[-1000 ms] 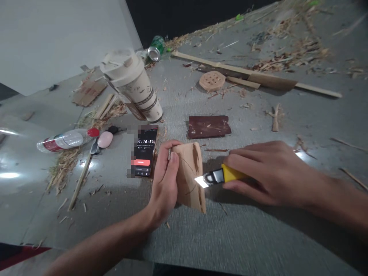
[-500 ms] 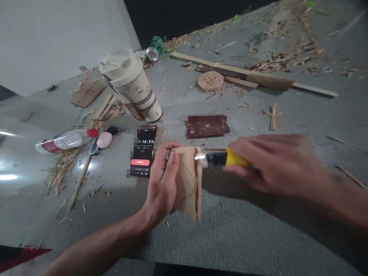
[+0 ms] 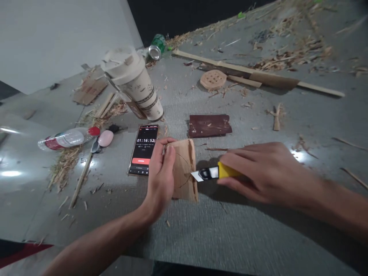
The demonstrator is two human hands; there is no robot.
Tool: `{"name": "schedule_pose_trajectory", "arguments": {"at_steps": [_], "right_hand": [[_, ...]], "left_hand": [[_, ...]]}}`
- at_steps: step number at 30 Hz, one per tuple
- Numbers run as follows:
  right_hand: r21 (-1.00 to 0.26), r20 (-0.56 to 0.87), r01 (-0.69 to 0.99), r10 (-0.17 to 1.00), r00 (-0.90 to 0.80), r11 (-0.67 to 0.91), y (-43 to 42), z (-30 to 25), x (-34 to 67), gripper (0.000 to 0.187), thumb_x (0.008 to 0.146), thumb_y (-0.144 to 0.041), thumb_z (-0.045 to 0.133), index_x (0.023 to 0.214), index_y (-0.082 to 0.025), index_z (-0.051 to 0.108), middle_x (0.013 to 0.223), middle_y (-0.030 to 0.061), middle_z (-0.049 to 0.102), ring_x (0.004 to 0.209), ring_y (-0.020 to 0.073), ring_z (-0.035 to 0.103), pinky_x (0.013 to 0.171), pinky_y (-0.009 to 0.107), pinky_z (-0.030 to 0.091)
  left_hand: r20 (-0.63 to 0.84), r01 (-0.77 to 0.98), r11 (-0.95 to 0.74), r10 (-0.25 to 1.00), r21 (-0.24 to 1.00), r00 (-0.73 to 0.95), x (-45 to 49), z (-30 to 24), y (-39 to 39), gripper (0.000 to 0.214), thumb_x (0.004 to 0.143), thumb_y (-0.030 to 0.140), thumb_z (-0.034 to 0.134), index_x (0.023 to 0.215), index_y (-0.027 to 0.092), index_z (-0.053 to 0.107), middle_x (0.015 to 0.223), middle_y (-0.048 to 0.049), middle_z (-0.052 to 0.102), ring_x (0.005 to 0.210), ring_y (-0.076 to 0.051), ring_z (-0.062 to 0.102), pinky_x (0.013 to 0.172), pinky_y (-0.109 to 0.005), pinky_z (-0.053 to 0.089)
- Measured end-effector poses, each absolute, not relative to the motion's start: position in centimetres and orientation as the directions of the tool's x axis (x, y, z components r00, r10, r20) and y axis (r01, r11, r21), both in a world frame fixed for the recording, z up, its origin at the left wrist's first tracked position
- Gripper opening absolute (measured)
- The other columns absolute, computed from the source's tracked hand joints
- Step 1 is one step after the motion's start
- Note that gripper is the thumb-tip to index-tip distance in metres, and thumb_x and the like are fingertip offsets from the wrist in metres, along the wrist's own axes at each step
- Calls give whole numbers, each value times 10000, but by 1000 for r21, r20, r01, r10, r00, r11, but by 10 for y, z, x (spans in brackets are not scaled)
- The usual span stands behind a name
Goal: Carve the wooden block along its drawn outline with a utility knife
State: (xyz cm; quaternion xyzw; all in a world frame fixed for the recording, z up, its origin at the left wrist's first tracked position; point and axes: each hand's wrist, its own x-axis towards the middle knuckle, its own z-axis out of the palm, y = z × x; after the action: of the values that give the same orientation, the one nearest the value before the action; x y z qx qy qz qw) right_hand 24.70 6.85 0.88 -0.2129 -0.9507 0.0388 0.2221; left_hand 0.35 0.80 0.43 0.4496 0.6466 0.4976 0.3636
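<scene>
Your knife has shifted down from near the top of the wood piece to about the middle of its edge. Head view: your right hand is wrapped round the knife; your left hand pinches the wood piece over the grey table, strewn with shavings. Upper left, a white panel adjoins a dark background.

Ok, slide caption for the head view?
Left hand holds a pale wood piece; right hand holds a yellow-handled cutter, its blade at the wood's brown-streaked edge.
</scene>
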Motion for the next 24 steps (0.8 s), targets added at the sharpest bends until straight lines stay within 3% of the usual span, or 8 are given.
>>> {"name": "schedule_pose_trajectory", "arguments": {"at_steps": [7,11,13,15,17,19,21,24], "right_hand": [[-180,395,388,427,-814,904,70,6,248,400,1168,-517,453,918,-224,563,745,-23,643,571,131,535,585,328,317],[-91,443,416,411,-797,905,73,8,251,413,1160,-524,469,919,-217,605,759,-4,675,596,136,542,578,322,314],[-36,468,544,495,-732,838,83,10,258,466,1163,-546,440,886,-220,623,695,-11,644,533,123,481,534,312,282],[-24,500,736,646,-577,677,96,13,267,540,1158,-602,400,846,-229,633,580,-31,535,452,109,362,489,297,229],[-52,560,825,701,-442,562,107,16,275,565,1142,-649,395,821,-231,600,558,-16,468,487,136,385,501,307,231],[-102,517,845,753,-406,526,111,18,278,533,1160,-595,362,819,-246,576,572,-14,469,501,136,388,527,320,266],[-143,458,768,729,-508,624,105,19,275,530,1161,-596,357,840,-248,597,574,-21,488,466,123,367,498,319,243],[-131,454,597,583,-674,792,89,16,264,489,1146,-588,426,871,-238,628,602,-14,564,475,132,434,497,325,260]], "left_hand": [[-46,202,111,951,973,-304,5,6,4,169,1118,382,522,1156,248,618,1078,-42,651,952,-206,612,863,-357,530],[-32,228,106,950,968,-309,6,7,-1,171,1121,379,513,1164,255,623,1090,-43,654,957,-205,611,849,-358,527],[4,272,67,967,960,-254,8,8,-8,166,1125,368,516,1152,267,645,1076,-36,668,953,-202,616,849,-356,528],[38,312,9,989,950,-144,10,10,-15,148,1119,351,541,1148,287,672,1016,-17,676,890,-190,612,810,-344,529],[44,321,-17,996,947,-78,11,11,-19,136,1109,337,560,1153,302,684,960,-2,670,821,-180,596,763,-336,527],[38,306,11,987,952,-155,10,11,-17,143,1110,342,550,1140,293,680,1008,-13,686,884,-190,619,832,-356,540],[15,274,57,968,960,-251,8,10,-9,168,1121,373,529,1142,278,666,1107,-33,692,999,-210,637,937,-389,535],[1,243,77,952,967,-305,4,8,2,176,1124,382,521,1146,264,649,1138,-46,681,1046,-224,642,972,-407,530]]}}
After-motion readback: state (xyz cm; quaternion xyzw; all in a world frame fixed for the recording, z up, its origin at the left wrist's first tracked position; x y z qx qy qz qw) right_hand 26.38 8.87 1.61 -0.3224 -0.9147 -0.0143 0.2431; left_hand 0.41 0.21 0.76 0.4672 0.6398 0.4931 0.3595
